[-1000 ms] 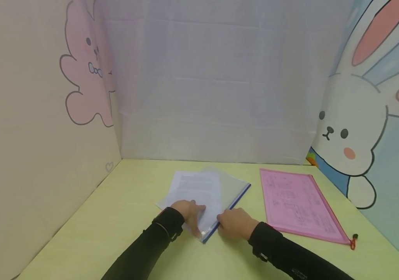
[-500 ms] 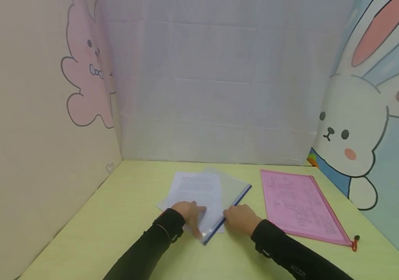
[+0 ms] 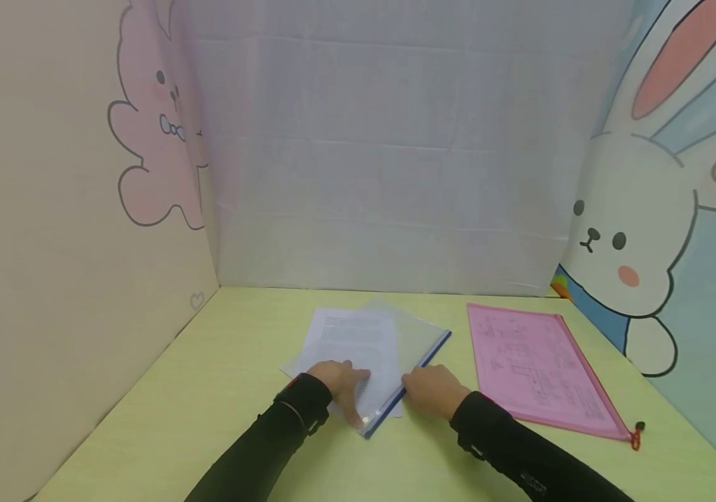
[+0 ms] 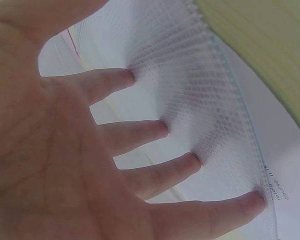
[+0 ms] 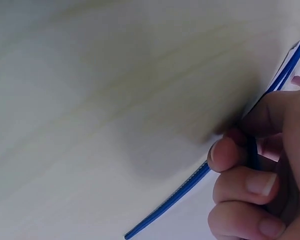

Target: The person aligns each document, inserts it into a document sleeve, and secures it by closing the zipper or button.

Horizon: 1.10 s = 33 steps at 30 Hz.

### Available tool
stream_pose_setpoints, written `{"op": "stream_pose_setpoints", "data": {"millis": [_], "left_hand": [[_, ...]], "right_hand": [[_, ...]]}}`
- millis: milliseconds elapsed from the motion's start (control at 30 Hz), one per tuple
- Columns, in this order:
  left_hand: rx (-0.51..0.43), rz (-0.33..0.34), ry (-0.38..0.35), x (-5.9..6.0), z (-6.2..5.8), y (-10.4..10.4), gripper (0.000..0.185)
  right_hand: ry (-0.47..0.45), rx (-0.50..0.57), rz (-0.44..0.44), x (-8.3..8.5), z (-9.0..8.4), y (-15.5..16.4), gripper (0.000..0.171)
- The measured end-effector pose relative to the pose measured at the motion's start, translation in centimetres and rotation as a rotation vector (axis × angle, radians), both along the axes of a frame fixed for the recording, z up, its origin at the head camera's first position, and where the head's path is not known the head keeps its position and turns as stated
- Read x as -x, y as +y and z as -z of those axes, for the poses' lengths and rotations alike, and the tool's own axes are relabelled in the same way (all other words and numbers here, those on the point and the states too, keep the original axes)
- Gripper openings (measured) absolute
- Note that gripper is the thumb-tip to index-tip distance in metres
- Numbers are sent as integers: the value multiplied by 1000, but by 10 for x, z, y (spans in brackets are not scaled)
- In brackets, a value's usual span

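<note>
Two bare hands worked a clear zip pouch [image 3: 395, 348] lying mid-table [image 3: 207, 390], left hand [image 3: 341, 385] pressed flat on it with fingers spread, right hand [image 3: 431, 390] pinched its blue zipper edge [image 5: 190, 182], white printed sheet [image 3: 351, 341] inside, pink pouch [image 3: 536, 366] lay well apart to the right.

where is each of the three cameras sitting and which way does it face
Head: worn on the head, facing forward and down at the table, clear pouch, pink pouch; both black sleeves and hands show.
Left wrist: under the left hand, facing its straight fingers pressing the clear pouch.
Right wrist: beside the right hand, facing the table; curled fingers pinch the blue zip edge.
All three views share the clear pouch.
</note>
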<state>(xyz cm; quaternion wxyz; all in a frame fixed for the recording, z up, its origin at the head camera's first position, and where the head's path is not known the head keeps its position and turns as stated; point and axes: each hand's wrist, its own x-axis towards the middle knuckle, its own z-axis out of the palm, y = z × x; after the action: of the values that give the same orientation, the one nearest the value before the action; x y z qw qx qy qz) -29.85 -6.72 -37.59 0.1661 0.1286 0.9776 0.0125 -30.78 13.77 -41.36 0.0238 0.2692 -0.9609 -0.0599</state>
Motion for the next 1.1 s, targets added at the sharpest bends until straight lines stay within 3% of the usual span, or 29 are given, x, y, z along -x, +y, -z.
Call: {"op": "stream_pose_setpoints", "data": {"millis": [400, 833, 1100], "left_hand": [[-33, -13, -6, 1, 0, 0, 91], [-41, -11, -10, 1, 0, -2, 92], [-27, -15, -13, -1, -1, -2, 92]], "right_hand": [[42, -23, 27, 8, -1, 5, 19], [106, 8, 0, 14, 2, 11, 20], [72, 32, 10, 16, 2, 12, 19]]}}
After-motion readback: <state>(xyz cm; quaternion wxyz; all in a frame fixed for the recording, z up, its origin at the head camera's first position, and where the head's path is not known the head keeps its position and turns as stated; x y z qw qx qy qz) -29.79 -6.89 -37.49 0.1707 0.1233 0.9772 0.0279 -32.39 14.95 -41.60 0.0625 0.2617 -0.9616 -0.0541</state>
